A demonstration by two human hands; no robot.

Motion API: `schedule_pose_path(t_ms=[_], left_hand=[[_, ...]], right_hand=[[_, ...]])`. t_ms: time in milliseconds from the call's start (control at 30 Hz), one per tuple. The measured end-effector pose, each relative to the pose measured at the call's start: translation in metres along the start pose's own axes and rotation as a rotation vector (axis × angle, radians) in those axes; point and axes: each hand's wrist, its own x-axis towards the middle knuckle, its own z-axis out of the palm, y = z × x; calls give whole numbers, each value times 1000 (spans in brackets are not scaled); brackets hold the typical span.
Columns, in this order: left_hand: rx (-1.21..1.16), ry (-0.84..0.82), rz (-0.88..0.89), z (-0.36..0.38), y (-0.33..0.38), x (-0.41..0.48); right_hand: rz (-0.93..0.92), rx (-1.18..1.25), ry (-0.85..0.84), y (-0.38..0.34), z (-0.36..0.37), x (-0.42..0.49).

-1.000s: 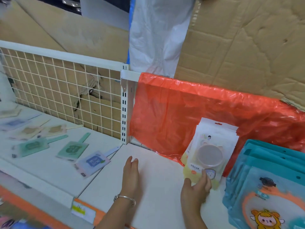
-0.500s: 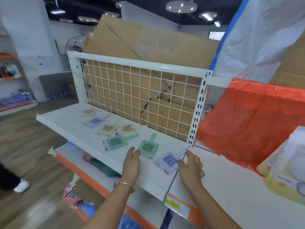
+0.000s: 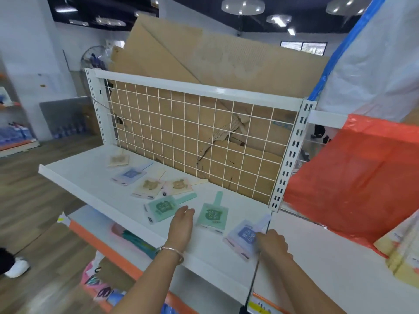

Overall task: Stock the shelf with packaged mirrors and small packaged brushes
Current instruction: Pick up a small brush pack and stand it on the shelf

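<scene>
Seven flat, paddle-shaped packs [image 3: 148, 186] in glossy film lie scattered on the white metal shelf [image 3: 90, 177]: three beige, two blue, two green. My left hand [image 3: 181, 225] rests flat, fingers straight, between the green two. My right hand [image 3: 271, 243] curls its fingers on the nearest blue pack [image 3: 243, 234].

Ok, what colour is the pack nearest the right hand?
Pale lilac-blue pack with a darker blue label; clearest in the head view.

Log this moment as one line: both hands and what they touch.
left-hand grip: open, flat on shelf | right-hand grip: on blue pack, hold unclear | other packs: lie flat
</scene>
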Motion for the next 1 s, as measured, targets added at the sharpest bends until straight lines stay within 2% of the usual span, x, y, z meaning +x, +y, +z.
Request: schedule_pose_path(t_ms=[167,367,467,567,700,800,1000], left_hand=[[81,-13,22,7,7,22],[193,-45,68,2,5,52],[327,-77,51,-2,3,77],[486,-124,25,1,6,99],[726,-148,16,19,15,117],[886,-172,74,34,19,127],[1085,-226,153,62,21,145]], right_hand=[[-52,-61,-46,-16,14,43],[-163,-93,-96,-46,24,51],[-87,-67,21,-40,7,51],[-11,-117,58,-31,-5,58],[17,-230,22,-36,-11,64],[35,-294,40,-39,-18,65],[94,-104,-104,-38,-23,83]])
